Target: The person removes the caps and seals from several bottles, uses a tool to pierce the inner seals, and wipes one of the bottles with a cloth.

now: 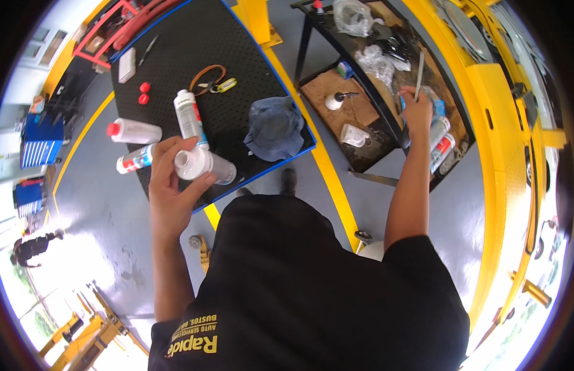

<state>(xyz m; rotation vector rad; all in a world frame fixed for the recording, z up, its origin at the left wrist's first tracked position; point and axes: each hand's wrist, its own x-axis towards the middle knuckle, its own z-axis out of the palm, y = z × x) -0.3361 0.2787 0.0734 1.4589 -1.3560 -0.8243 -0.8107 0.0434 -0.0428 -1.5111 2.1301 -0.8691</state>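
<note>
My left hand [173, 185] grips an uncapped whitish plastic bottle [206, 167], its mouth tilted up to the left, over the edge of a black perforated mat. Beside it lie a white bottle with a red and blue label [190, 118], another with a red cap [135, 131] and a labelled bottle [136, 159]. Two red caps [144, 87] sit farther up the mat. Over the cart on the right, my right hand [417, 109] holds a thin grey rod-like tool [420, 76], above a pale blue plastic item and spray cans [441, 152].
A blue-grey cloth [274, 127] lies at the mat's right corner, with keys on an orange strap [208, 79] farther back. The cart's lower shelf holds a white cup [354, 135] and a small bottle [334, 101]. Yellow lift parts [500, 185] stand right; a person [34, 249] is far left.
</note>
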